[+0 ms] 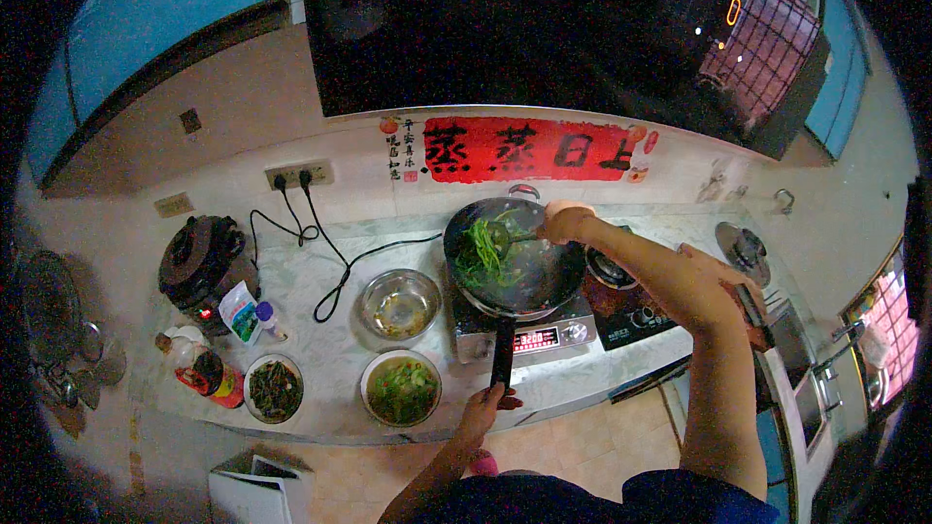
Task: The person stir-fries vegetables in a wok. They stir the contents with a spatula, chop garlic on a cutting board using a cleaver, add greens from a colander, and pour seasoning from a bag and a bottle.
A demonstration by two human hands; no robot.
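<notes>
My left hand (480,415) grips the black handle (502,360) of a dark wok (553,276). The wok sits on an induction cooker (582,327) with a lit red display. Over the wok's right rim, my right hand (568,222) is closed around a cooking utensil (520,236), its head among the greens and its exact type unclear. Long green vegetables (484,247) lie bunched in the wok's left half, and haze hangs over them. Left of the cooker stands a steel bowl (400,303) with scraps inside. Nearer me is a bowl of green soup-like food (402,389).
A plate of dark greens (274,388), sauce bottles (218,382), a white pouch (240,311) and an electric cooker (200,262) stand left. Black cords (342,269) cross the counter. A gas hob (641,320), a lid (743,253) and a sink (808,407) are right.
</notes>
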